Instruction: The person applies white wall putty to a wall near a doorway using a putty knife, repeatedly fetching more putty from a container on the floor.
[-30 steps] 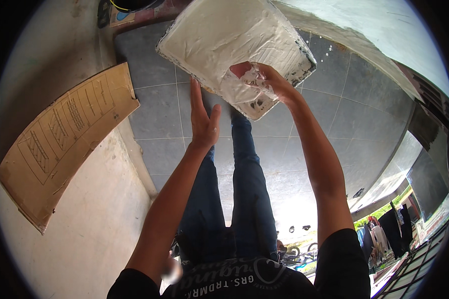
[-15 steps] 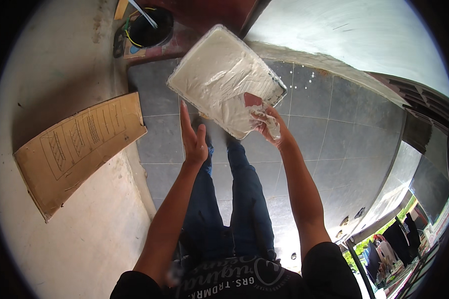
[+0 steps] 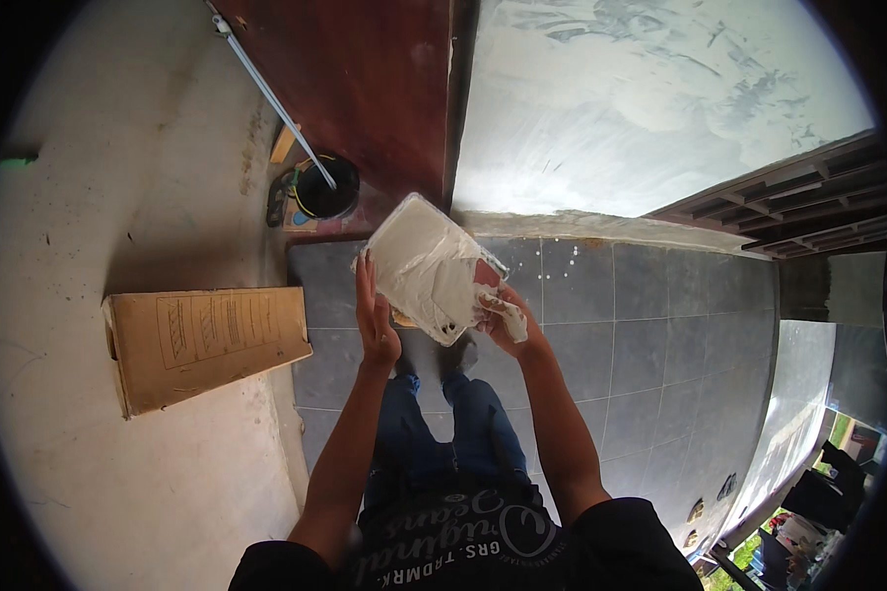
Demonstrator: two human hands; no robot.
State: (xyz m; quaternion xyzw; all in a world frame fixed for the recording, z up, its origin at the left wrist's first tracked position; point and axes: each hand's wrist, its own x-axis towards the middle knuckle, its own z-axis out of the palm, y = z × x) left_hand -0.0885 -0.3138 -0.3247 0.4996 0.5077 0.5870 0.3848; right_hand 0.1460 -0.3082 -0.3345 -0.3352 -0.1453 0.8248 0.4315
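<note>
A rectangular tray (image 3: 419, 241) of off-white, paste-like filler is in front of me, tilted in view, its surface smeared and ridged. My right hand (image 3: 508, 320) is closed round a scraper (image 3: 487, 276) with a reddish blade, at the tray's right side. White paste coats its fingers and the lower end of the scraper. Against the tray's left edge, my left hand (image 3: 376, 320) has its fingers stretched out, seemingly touching the rim without wrapping round it. Whatever supports the tray underneath is mostly hidden; a bit of something brown shows below it.
A cardboard box (image 3: 212, 340) stands at the left wall. Beyond the tray are a black bucket (image 3: 327, 192) with a long pale pole (image 3: 271, 94) in it and a dark red panel (image 3: 365, 98). White drops dot the grey tiles (image 3: 572, 286). A patchily coated wall (image 3: 601, 118) rises at right.
My view has tilted up, showing more wall, pole and red panel. My left hand has come to the tray's left edge. The right hand still holds the scraper at the tray.
</note>
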